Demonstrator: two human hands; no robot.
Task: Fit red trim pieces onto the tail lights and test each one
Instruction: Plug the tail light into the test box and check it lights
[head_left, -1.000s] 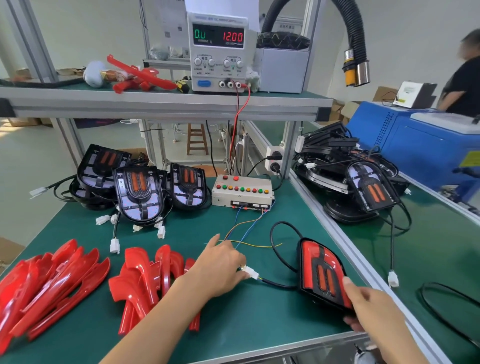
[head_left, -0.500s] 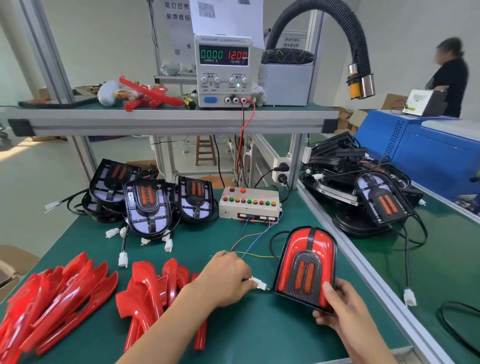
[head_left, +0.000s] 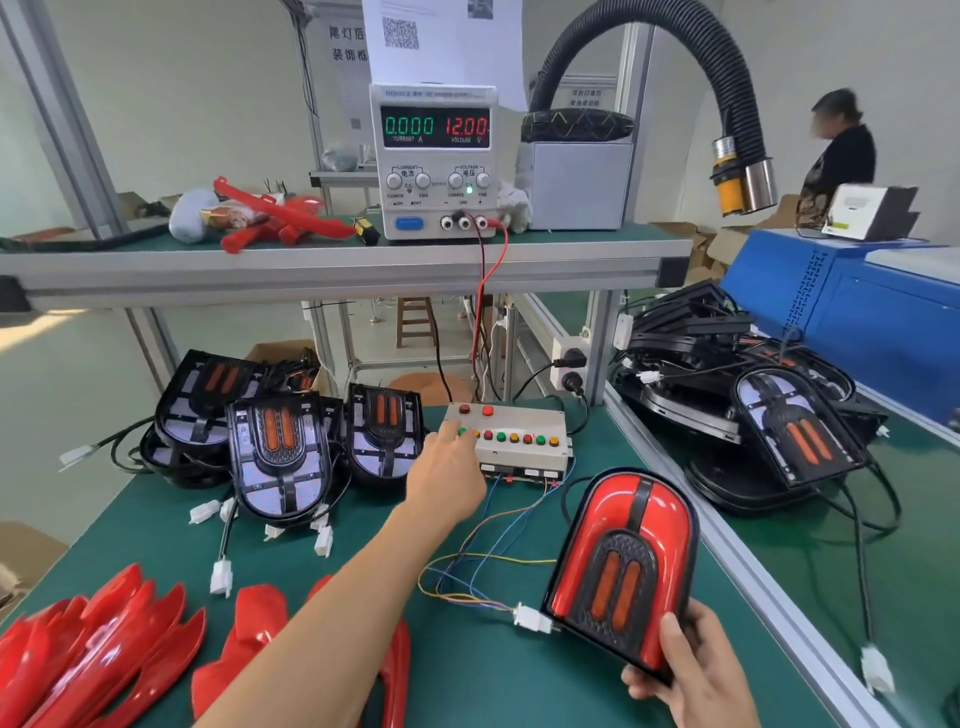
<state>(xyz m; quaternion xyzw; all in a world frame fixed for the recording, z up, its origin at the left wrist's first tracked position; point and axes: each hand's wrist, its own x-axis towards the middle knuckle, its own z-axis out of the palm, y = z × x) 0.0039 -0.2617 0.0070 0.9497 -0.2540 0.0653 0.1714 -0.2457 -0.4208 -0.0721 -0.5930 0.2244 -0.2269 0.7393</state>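
Nearest the camera, the right hand gripped the lower edge of the trimmed tail light, thumb curled over its face and the other fingers hidden behind, holding it tilted upright over the near right part of the green tabletop. The unit looked like rigid moulded plastic, light enough for one hand; its glossy red trim would likely be slippery and prone to scratches, so the black outer rim seemed the safer place to hold, away from the lens. Its white connector sat just left of the lamp, joined to thin coloured wires that looked easy to strain if the lamp were pulled.

To the left lay loose red trim pieces in overlapping piles, thin curved shells that would probably flex and slide on one another.

Farther back, the left hand reached out to the test switch box, its forefinger extended to the first buttons of the coloured row and holding nothing; whether it actually pressed one could not be told. Untrimmed tail lights stood left of the box. On the shelf above, the power supply read 0.000 and 12.00.
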